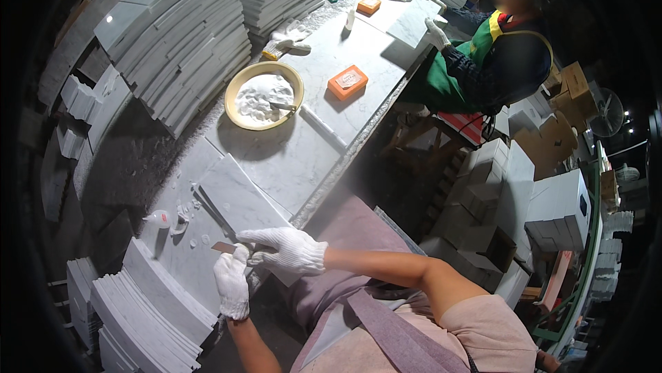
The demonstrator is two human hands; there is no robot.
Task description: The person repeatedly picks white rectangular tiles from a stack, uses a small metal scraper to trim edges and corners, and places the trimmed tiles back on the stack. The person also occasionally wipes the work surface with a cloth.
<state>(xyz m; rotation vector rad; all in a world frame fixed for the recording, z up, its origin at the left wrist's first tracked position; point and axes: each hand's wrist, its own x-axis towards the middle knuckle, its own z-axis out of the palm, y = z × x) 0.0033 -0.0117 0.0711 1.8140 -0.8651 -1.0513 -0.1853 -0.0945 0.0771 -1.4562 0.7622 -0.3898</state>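
Both my hands wear white knit gloves and meet above the near end of the stone-topped table. My left hand is closed, its fingers pinching a thin brownish flat blade that sticks out to the left. Beside it, my right hand stretches its index finger over the left fingertips. Its other fingers are curled, and what they hold is hidden. Just beyond lies a grey-veined white marble slab, with a dark narrow strip along its left side. A small white bottle lies among white scraps left of the hands.
A yellow bowl holds white paste and a spatula. Beyond are an orange box, gloves and tall tile stacks. More tiles stand at lower left. Another person in a green apron works at the far right, near cartons.
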